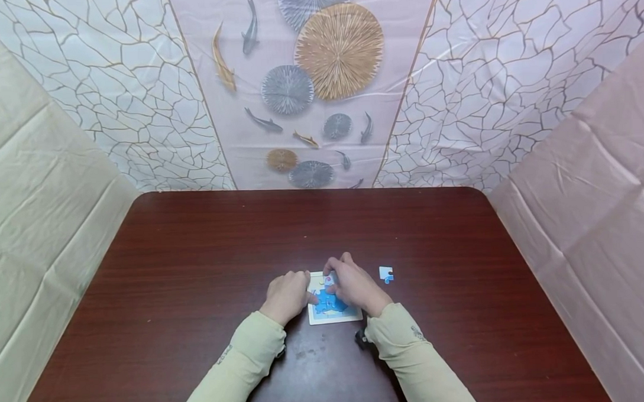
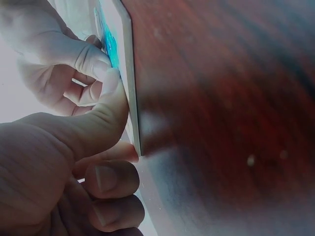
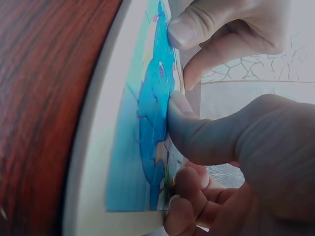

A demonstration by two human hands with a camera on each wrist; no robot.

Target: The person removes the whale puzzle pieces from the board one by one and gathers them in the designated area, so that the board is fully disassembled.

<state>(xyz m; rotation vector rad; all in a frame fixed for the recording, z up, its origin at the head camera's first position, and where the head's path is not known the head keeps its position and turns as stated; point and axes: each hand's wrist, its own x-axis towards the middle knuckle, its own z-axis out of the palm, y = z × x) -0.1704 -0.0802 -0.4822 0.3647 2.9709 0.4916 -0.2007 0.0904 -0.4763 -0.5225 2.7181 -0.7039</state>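
A small jigsaw puzzle board with a pale frame and a blue animal picture lies on the table. My left hand grips its left edge, thumb on top of the picture and fingers at the side. Over the upper right of the board, my right hand pinches a puzzle piece with a pink mark between thumb and forefinger. In the right wrist view, blue pieces fit together with thin seams, and both thumbs touch the picture. A loose white and blue puzzle piece lies right of the board.
The dark red-brown wooden table extends around the board on all sides. A patterned cloth hangs behind its far edge, and pale cloth walls stand at both sides.
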